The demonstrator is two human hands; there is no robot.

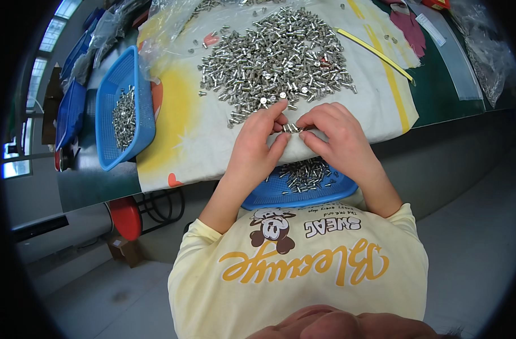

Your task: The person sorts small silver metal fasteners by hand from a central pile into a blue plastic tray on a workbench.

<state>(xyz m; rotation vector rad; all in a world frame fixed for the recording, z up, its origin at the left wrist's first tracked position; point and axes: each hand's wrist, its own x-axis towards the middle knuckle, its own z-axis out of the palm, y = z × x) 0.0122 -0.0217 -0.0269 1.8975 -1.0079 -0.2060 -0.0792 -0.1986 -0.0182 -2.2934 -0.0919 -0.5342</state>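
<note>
A large heap of small silver rivet-like pieces with flat round heads (275,56) is spread over the pale cloth in front of me. At the near edge of the cloth, a short row of these metal rivets (291,128) lies between my fingertips. My left hand (257,135) is curled at the row's left end, its thumb low and its forefinger raised toward the heap. From the other side, my right hand (340,134) pinches at the row with thumb and forefinger. Just below my hands, a blue basket (297,198) at my lap holds more rivets.
Left on the green table stands a blue plastic basket (103,121) partly filled with rivets. A yellow strip (373,53) lies right of the heap. Clear plastic bags (484,51) lie at the far right. Below the table's left side is a red stool (125,218).
</note>
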